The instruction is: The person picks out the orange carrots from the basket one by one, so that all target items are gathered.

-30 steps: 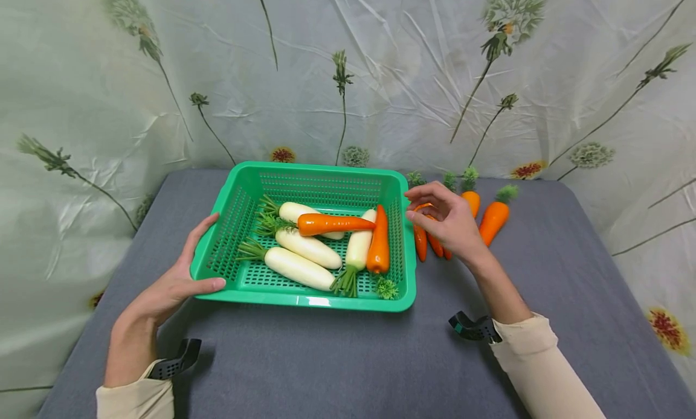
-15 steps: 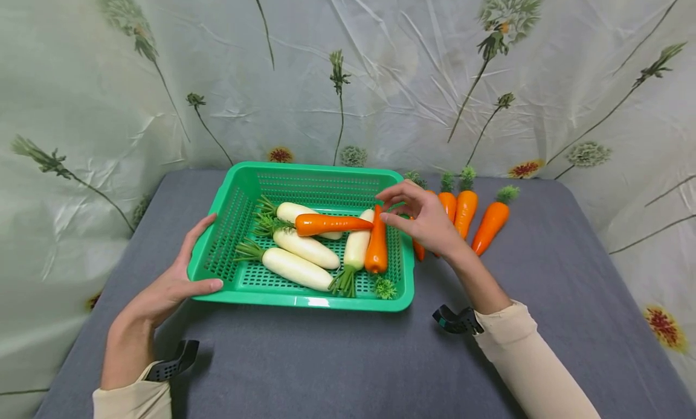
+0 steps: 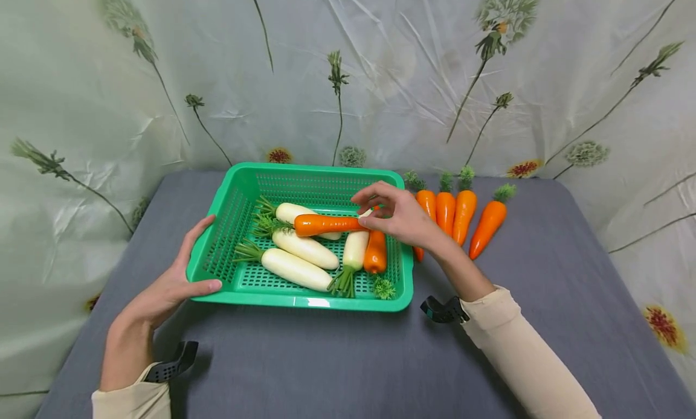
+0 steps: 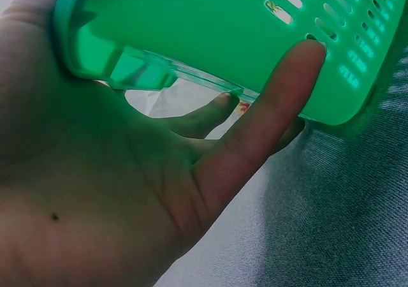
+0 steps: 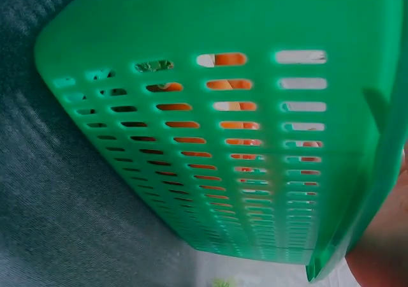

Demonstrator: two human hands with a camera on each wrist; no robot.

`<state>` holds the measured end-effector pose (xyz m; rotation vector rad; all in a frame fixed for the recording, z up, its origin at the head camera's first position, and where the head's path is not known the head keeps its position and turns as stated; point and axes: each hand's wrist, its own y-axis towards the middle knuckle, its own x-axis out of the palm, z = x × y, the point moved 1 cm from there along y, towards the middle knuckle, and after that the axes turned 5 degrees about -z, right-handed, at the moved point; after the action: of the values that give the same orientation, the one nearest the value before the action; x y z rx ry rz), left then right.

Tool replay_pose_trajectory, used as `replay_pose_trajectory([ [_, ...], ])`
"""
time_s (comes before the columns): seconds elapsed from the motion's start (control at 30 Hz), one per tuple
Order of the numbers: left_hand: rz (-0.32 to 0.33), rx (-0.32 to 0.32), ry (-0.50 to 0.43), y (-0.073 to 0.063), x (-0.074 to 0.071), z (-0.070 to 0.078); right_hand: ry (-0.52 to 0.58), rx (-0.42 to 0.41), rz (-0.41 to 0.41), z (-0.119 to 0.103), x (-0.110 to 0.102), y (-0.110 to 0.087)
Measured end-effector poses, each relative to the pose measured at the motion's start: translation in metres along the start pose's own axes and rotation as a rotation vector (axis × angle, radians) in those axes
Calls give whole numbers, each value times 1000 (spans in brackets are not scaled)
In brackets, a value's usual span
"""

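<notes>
My left hand (image 3: 165, 289) grips the left end of a green plastic basket (image 3: 310, 301), its thumb at the near rim. In the left wrist view, that hand's fingers lie around the basket's outer wall (image 4: 191, 25). Over the basket's right part hovers my right hand (image 3: 402, 218), thumb and fingers bent with a gap between them. Its thumb is at the tip of a carrot (image 3: 323, 224) lying across the white radishes (image 3: 296, 269); contact is unclear. A second carrot (image 3: 375, 256) lies partly under this hand. The right wrist view shows mostly the slotted basket wall (image 5: 146, 153).
Several more carrots (image 3: 464, 217) lie on the grey table (image 3: 304, 364), just right of the basket, green tops pointing away. A flowered curtain (image 3: 380, 75) stands behind the table. Black bands (image 3: 443, 310) with cameras sit on both wrists.
My right hand has moved left from beside the basket's right rim to above the carrots inside it. The left hand keeps its hold, and the vegetables have not visibly moved.
</notes>
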<state>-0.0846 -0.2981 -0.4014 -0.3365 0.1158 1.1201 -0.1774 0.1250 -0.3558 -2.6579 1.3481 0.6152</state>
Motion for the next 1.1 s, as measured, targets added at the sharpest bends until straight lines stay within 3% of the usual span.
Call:
replay_pose_trajectory([
  [0.6,-4,-5,-13,2,-1,-1,-54,139,-162,0,5,29],
  [0.93,-3,7,-18,2,-1,-3,-160,217,-253,0,6,39],
  [1.1,-3,3,-18,2,-1,-4,-262,259,-290,2,10,41],
])
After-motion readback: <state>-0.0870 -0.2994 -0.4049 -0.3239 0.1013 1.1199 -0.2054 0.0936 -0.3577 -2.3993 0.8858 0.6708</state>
